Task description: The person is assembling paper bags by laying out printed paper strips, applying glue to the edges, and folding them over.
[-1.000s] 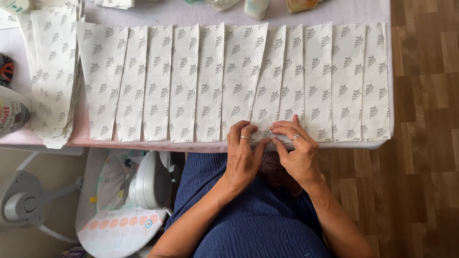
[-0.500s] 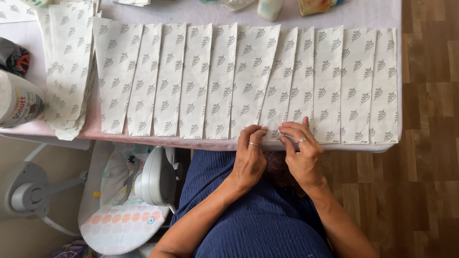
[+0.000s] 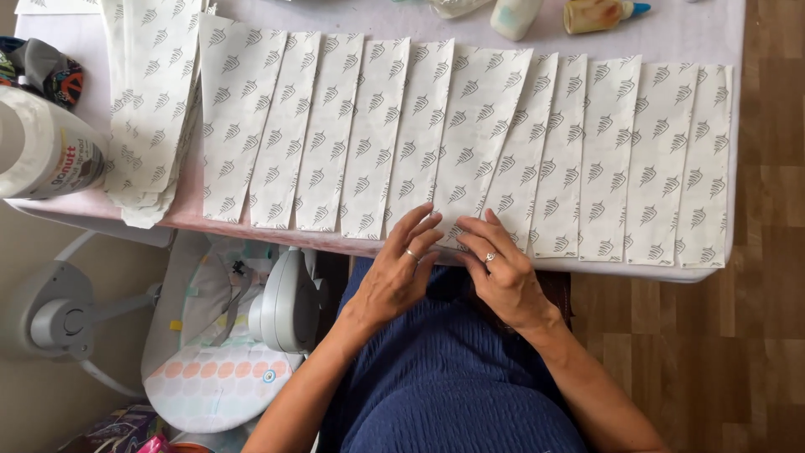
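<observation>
At the table's near edge, the lower end of one long patterned paper strip in the overlapping row is pressed flat. Compared with half a second earlier, the fingers have been straightened from a pinch. The left hand and right hand are laid spread, nothing gripped, on the white table.

A long white paper strip printed with grey leaf marks lies flat on the table, slanted, overlapping neighbouring strips, its near end at the table's front edge under the fingertips.
</observation>
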